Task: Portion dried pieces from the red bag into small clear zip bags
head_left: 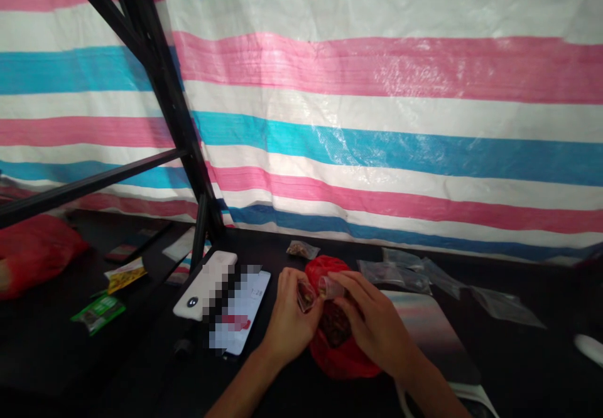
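Observation:
My left hand (293, 317) is closed around a small clear plastic bag (306, 297), whose mouth faces up and to the right. Close beside it, the fingers of my right hand (374, 314) pinch a small translucent piece (333, 287); whether it is part of the same bag or a separate small cup, I cannot tell. Below both hands lies an open red plastic bag (346, 364) with dark brown pieces (335, 325) inside. Behind it rests a small clear bag filled with brown bits (303, 250).
Flat clear bags (393, 275) lie at the back right, near a silver-topped device (436, 336). To the left are a phone (252, 308), a white power-bank-like block (214, 283), yellow (126, 275) and green packets (98, 313), and a black metal frame (174, 110). Striped sheeting (377, 117) hangs behind.

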Motion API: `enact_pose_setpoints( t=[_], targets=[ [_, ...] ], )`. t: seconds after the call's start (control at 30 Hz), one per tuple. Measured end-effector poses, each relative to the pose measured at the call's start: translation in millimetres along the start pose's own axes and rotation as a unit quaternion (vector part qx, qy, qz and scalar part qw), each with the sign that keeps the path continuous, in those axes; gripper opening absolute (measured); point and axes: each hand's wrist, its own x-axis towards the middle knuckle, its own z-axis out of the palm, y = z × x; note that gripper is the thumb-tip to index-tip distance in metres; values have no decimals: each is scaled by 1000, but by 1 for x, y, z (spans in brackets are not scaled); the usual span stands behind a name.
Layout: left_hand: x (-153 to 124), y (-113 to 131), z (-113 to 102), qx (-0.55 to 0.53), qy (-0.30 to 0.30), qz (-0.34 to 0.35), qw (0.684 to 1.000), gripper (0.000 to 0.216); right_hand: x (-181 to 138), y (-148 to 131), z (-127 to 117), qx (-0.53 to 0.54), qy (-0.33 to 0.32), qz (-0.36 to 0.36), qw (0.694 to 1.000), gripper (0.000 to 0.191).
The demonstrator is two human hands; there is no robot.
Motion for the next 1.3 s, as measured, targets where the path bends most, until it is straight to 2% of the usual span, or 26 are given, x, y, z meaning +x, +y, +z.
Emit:
enact_pose_setpoints(
  t=[0.13,0.37,0.5,0.6,0.7,0.87,0.97,1.1,1.2,1.3],
  targets=[
    [1,-1,-3,-21,54,5,998,17,2,7,-18,-24,-50,-10,998,37],
    [3,1,-5,-147,122,-30,981,17,6,3,-24,-18,-167,53,984,36],
    [2,1,-13,-80,135,-53,986,7,5,2,-22,-27,-201,60,977,34],
    [-5,4,-23,17,117,-91,989,6,2,4,-19,-19,-217,63,974,36],
    [-22,11,-27,94,58,-150,982,7,1,4,-16,-15,-226,77,971,37],
    [-58,20,-15,62,-30,-232,970,10,2,1,-12,-10,-228,83,970,35],
    [-64,16,-5,-29,-22,-238,971,13,2,-1,-11,13,-236,83,968,38],
    [-57,6,-1,-144,-3,-232,962,18,0,-1,-10,22,-236,88,967,38],
    [-52,5,-7,-139,0,-224,965,15,-1,1,-10,-2,-229,90,969,33],
    [-43,14,-15,-84,34,-187,978,12,1,2,-12,-10,-218,84,972,35]
  ],
)
